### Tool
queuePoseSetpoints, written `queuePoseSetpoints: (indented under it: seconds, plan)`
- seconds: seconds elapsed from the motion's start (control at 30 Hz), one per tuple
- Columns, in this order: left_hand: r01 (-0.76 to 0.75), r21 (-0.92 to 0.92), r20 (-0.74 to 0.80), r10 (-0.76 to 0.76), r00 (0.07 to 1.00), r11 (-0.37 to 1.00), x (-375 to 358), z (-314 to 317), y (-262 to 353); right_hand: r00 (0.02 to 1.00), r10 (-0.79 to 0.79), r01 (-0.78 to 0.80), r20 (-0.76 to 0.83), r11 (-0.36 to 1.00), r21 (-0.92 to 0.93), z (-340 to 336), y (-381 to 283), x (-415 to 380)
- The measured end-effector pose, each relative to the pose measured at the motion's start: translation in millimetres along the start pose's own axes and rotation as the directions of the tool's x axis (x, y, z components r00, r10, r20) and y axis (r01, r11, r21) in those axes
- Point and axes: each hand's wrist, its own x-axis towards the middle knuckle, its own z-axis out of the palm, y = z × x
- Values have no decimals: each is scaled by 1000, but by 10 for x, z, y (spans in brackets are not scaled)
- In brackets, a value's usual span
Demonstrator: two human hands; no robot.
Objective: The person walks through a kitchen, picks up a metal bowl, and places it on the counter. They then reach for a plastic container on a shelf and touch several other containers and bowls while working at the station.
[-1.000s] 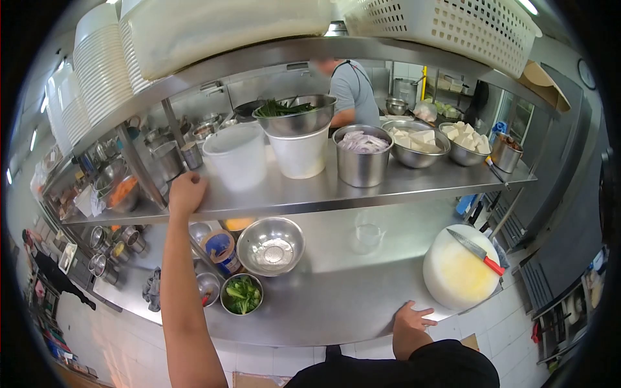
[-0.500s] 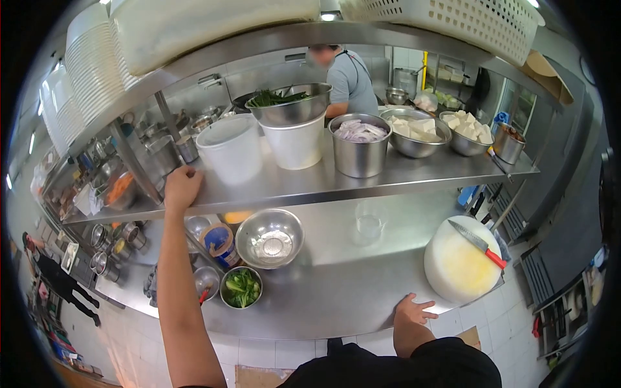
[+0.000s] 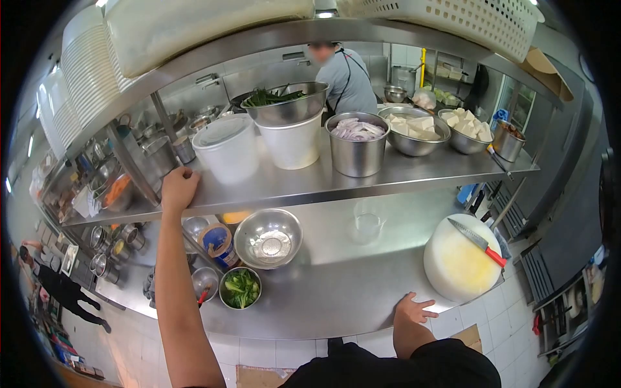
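My left hand [image 3: 180,186] rests on the raised steel shelf [image 3: 284,184], fingers curled in and nothing visible in them. Beside it stands a white lidded bucket [image 3: 225,152]. My right hand [image 3: 414,309] lies on the front edge of the steel worktable [image 3: 336,304] with its fingers spread, holding nothing. Close to it is a thick round white cutting board [image 3: 453,271], and a knife [image 3: 477,240] with a red handle lies across its top. Left of centre are a steel colander [image 3: 268,239], a bowl of leafy greens [image 3: 240,288] and a blue tub [image 3: 218,244].
Along the shelf stand a bowl of green stalks [image 3: 284,107], a pot of sliced onions [image 3: 359,145] and bowls of white tofu-like chunks [image 3: 414,132]. A clear container [image 3: 367,225] sits under the shelf. One person [image 3: 352,77] works behind it; another [image 3: 61,284] is at far left.
Both my hands stay in place. The person behind the shelf has turned and shifted slightly. The person at far left has moved a little, with the head now in view.
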Motion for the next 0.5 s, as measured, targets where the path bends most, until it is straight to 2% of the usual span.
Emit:
queuePoseSetpoints:
  seconds: [0.07,0.13,0.5]
  plan:
    - [-7,-5,-9,7,1000,1000,-15,-12,26,1000,3,-3,-22,1000,-10,-63,13,-39]
    - [-11,-7,-19,10,1000,1000,-59,-18,27,999,21,-21,26,1000,0,-158,-25,-97]
    - [-13,11,-1,13,1000,1000,35,34,-56,1000,-26,26,-1,1000,8,58,45,37]
